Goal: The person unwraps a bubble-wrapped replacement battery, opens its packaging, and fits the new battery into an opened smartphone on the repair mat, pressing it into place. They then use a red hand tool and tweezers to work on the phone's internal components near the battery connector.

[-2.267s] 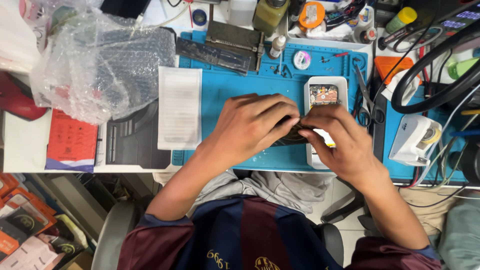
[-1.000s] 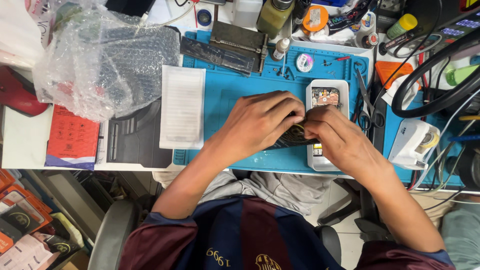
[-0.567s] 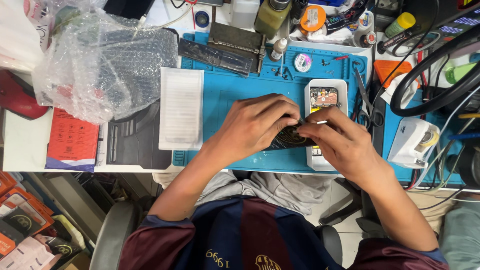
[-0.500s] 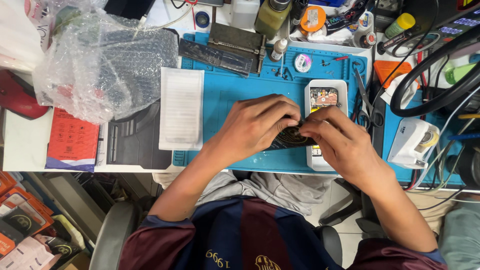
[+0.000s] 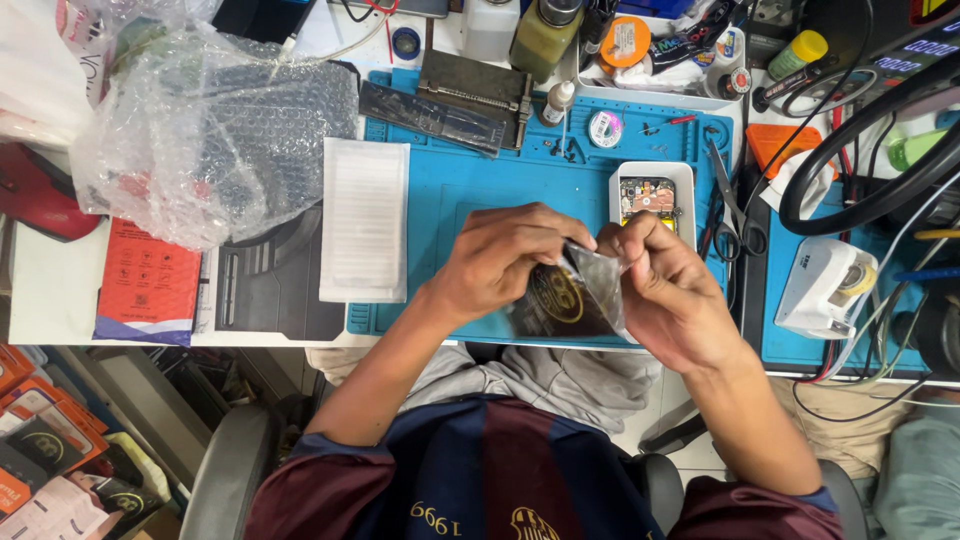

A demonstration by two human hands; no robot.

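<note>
A white workbench (image 5: pixel 50 290) ran across the view, its near edge toward the seated person, with a floor strip of orange cartons (image 5: pixel 45 420) below at far left. On the left lay a red object (image 5: pixel 35 190), a crumpled bubble-wrap bag (image 5: pixel 200 130) and a red booklet (image 5: pixel 148 285). A white ribbed sheet (image 5: pixel 365 220) overlapped the left edge of a blue work mat (image 5: pixel 470 180), which offered the only bare stretch. The left hand (image 5: pixel 500 260) and right hand (image 5: pixel 675 290) met above the mat's near edge, fingers of both closed in a pinch on a dark glossy pouch (image 5: pixel 565 295) held between them, lifted off the mat. Behind them sat an opened white phone (image 5: pixel 652 195); bottles and tools crowded the far edge. At right stood a white device (image 5: pixel 825 285) amid black cables (image 5: pixel 870 170).
</note>
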